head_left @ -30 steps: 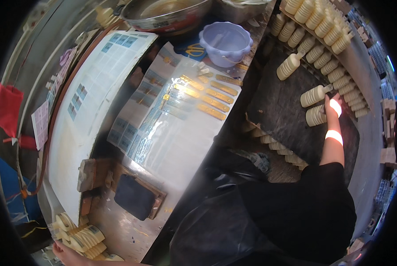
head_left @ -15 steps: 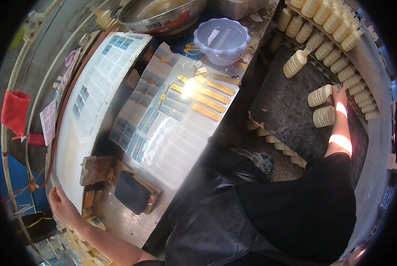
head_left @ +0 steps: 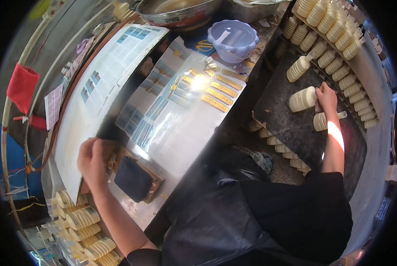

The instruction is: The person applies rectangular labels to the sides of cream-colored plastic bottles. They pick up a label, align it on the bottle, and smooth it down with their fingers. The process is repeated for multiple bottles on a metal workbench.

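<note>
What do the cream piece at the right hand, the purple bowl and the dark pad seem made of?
Cream piece: probably moulded plastic, satin; even colour, rounded edges.
Purple bowl: likely plastic, glossy; thin scalloped rim, smooth shiny wall.
Dark pad: matt, perhaps cloth or foam; softly rounded outline, little shine, so I can't be sure.

Downward fisheye from head height

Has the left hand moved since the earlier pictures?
Yes: the left hand has moved upward and rightward in view, closer to the dark pad.
</note>
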The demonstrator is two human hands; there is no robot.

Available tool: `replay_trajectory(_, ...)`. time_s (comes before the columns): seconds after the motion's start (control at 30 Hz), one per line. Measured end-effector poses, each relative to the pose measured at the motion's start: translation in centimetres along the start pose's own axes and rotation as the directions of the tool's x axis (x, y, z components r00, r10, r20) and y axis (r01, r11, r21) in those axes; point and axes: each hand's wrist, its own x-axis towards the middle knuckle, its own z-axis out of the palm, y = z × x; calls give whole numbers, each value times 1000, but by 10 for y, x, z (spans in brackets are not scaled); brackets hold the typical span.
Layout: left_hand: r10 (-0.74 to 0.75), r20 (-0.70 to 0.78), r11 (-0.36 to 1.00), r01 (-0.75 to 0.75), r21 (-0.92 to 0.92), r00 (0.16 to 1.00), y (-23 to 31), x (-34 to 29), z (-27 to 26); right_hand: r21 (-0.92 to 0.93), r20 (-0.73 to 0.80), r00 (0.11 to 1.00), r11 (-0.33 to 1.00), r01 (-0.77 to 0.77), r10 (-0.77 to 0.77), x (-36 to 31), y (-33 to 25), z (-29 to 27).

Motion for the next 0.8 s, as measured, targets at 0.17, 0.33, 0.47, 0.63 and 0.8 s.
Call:
replay_trajectory(0.17, 133, 478, 961, 4, -276, 868, 31, -27, 73, 485, 205, 857, 810, 330, -472, -51, -148, -148)
replay_trajectory(0.33, 458, 679, 882, -196, -429, 574, 80, -63, 90, 795, 112, 383, 314, 519, -917, -69, -299, -214)
replay_trajectory(0.47, 300, 634, 703, 284, -652, 713, 52, -78, 55, 952, 43, 375, 151, 265, -926, -115, -423, -200)
replay_trajectory(0.63, -152, 258, 641, 294, -709, 954, -11, -97, 13, 962, 225, 122, 240, 130, -967, -201, -508, -112)
replay_trajectory(0.8, -341, -30, 763, 258, -592, 940, -53, -94, -17, 928, 357, -94, 365, -81, -929, -270, -557, -75)
